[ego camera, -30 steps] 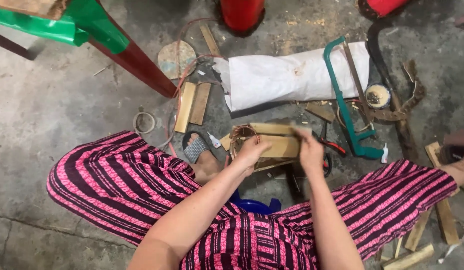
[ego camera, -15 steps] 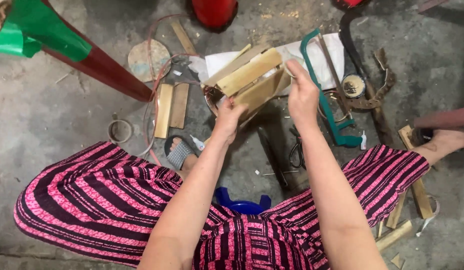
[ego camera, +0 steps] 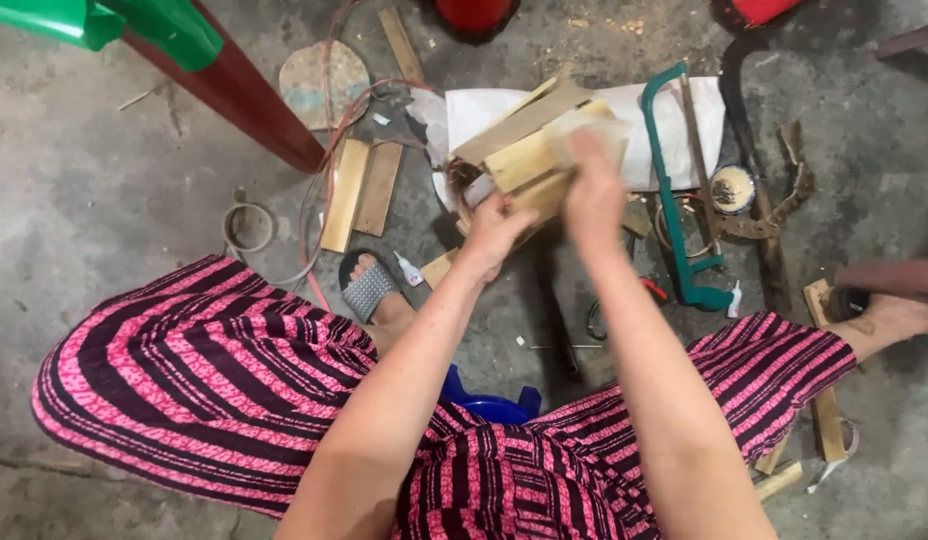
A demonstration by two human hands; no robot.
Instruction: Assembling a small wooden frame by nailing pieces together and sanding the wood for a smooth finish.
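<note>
A bundle of flat bamboo slats (ego camera: 529, 145) is lifted above the concrete floor, tilted with its right end higher. My left hand (ego camera: 496, 232) grips the bundle from below at its near left end. My right hand (ego camera: 594, 190) is on the right part of the bundle, blurred by motion, with a pale piece of something under its fingers. A dark ring of wire or strip shows at the bundle's left end. My knees in pink and black striped cloth spread to both sides below.
A teal hacksaw (ego camera: 674, 200) lies right of the bundle on a white sack (ego camera: 684, 130). Loose slats (ego camera: 362, 190) lie to the left, beside a red and green stool leg (ego camera: 254, 100). A small round tin (ego camera: 732, 188), a glue tube (ego camera: 408, 268) and wood scraps (ego camera: 824, 400) lie about.
Both hands have raised the slat bundle from low between my knees to higher and farther out over the white sack. My right hand has shifted along its top.
</note>
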